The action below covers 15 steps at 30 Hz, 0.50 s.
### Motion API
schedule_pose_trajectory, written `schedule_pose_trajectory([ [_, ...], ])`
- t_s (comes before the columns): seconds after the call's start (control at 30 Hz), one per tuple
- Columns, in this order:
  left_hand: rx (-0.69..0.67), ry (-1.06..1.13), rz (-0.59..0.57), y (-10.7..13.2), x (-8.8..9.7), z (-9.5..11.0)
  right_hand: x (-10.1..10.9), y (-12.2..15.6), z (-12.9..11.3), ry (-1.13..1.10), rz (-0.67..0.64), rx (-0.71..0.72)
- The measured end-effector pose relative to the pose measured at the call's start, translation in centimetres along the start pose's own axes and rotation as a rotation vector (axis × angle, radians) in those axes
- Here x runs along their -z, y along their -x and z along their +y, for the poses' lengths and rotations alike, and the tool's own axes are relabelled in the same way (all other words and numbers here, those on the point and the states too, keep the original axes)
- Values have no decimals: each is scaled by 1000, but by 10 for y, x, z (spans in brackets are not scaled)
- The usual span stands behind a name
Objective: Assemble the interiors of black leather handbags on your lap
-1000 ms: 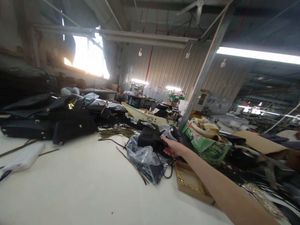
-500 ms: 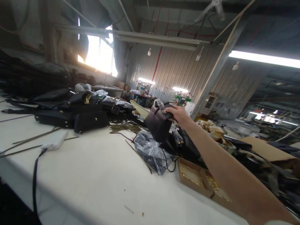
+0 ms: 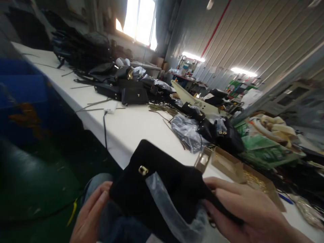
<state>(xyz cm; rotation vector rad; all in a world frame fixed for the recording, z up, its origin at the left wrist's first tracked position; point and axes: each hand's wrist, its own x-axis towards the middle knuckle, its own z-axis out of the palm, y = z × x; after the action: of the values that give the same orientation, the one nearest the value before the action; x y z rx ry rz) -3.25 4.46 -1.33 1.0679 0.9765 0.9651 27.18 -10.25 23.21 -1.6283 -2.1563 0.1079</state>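
A black handbag point(image 3: 164, 160) with a gold clasp is tilted above my lap, close to the camera. Cloudy plastic wraps the handle point(image 3: 164, 199) that runs across its front. My left hand point(image 3: 89, 216) grips the bag's left corner between thumb and fingers. On the opposite side, my right hand point(image 3: 245, 209) is closed around the bag's edge, with a black strap lying across its fingers. The bag's lower part runs out of view, and my right fingertips are partly hidden behind it.
Cardboard boxes point(image 3: 227, 165) with small gold fittings sit at the right of the white table point(image 3: 136, 125). Behind them lie a clear plastic bag point(image 3: 188, 131) and more black bags. A white power bank point(image 3: 110, 107) with a cable lies near the left edge. Blue bins point(image 3: 22, 91) stand left.
My right hand has drawn back from over the table, bringing the handbag close to my lap. My left hand has come into view and holds it too. The camera has turned left and down.
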Motion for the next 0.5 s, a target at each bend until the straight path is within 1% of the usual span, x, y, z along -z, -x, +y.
schedule_pose_trajectory([
  [0.03,-2,17,-12,1,6,2,-8,8,-2,-47,-23,-14],
  [0.07,-24,-2,-71,3,11,4,-15,16,-2,-96,-47,-34],
  [0.1,-49,-71,-128,7,17,4,-21,23,-1,-145,-80,-61],
  [0.17,-80,-204,-199,17,25,2,-33,32,5,-240,-173,-107],
  [0.2,-73,-227,-214,23,29,-1,-40,35,9,-289,-229,-118],
  [0.27,-24,-173,-213,34,33,-8,-53,38,15,-392,-351,-100],
  [0.33,42,-80,-212,41,32,-16,-67,37,19,-506,-494,-63],
  [0.4,99,-17,-241,44,27,-21,-78,34,22,-601,-617,-41],
  [0.5,168,50,-360,43,14,-22,-88,31,25,-689,-723,-31],
])
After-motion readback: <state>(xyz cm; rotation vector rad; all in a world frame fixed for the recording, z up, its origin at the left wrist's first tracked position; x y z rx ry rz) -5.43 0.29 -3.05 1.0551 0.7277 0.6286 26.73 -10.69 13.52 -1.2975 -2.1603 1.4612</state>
